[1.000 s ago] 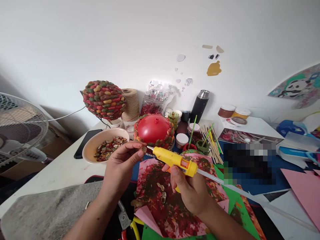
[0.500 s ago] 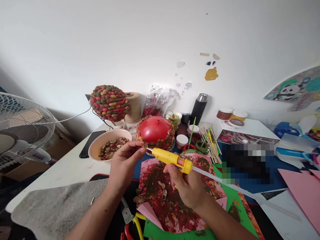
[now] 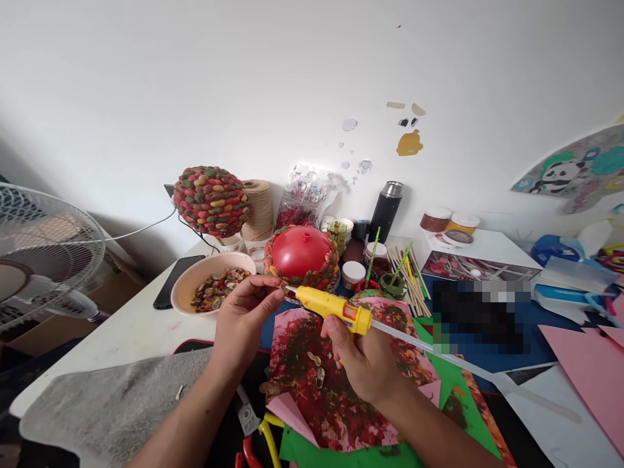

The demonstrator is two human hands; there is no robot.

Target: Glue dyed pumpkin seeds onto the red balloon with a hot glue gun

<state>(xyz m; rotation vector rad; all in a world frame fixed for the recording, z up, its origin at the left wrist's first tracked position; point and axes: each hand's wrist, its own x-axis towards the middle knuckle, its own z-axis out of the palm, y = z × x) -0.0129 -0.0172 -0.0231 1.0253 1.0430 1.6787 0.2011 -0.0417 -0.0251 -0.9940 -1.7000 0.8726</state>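
My right hand (image 3: pixel 363 364) is wrapped round a yellow hot glue gun (image 3: pixel 326 303), with a long clear glue stick (image 3: pixel 419 341) trailing from its back end. Its nozzle points left, right at the fingertips of my left hand (image 3: pixel 244 318). Those fingers pinch a small peanut shell (image 3: pixel 283 285), mostly hidden by them. Just behind, a red balloon (image 3: pixel 297 250) sits with painted peanut shells around its lower part. Painted shells (image 3: pixel 214 292) also lie in a pale pink bowl (image 3: pixel 179 299) behind my left hand.
A finished-looking shell-covered ball (image 3: pixel 212 201) stands at back left, beside a twine spool (image 3: pixel 258 211). Paint jars (image 3: pixel 354 274), wooden sticks (image 3: pixel 414 286) and a black flask (image 3: pixel 387 211) are behind. Paint-stained pink paper (image 3: pixel 336 409) and pliers (image 3: pixel 251 419) lie in front; a fan (image 3: pixel 49 260) stands left.
Both hands keep nearly the same pose, the nozzle still at the peanut shell. The whole view has shifted slightly.
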